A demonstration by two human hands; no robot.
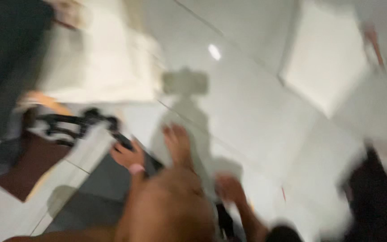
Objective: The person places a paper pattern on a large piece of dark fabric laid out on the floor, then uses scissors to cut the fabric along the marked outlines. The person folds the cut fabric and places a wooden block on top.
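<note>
Because the whole frame is smeared, the risks can only be judged roughly. The left hand (128, 157), low and left of centre, seems to be curled around a dark flat object (148, 162), fingers folded over its near edge. That object lies just right of the hand, above the pale tiled floor (256, 112). If the hold is as shallow as it looks, the object could slip out and strike the tiles. The black tangled frame (68, 123) at middle left sits near enough to snag a wrist or the object.

The right hand (230, 188), lower centre, is a blur; I cannot tell whether it is spread or closed, or whether it holds anything. A third set of fingers (178, 143) stands between the two hands, and whose they are cannot be made out. The large skin-toned mass at the bottom edge hides what lies beneath. The cream bulk (99, 62) at upper left, the white panel (323, 54) at upper right and the dark shape (377, 201) at lower right have no readable outline.
</note>
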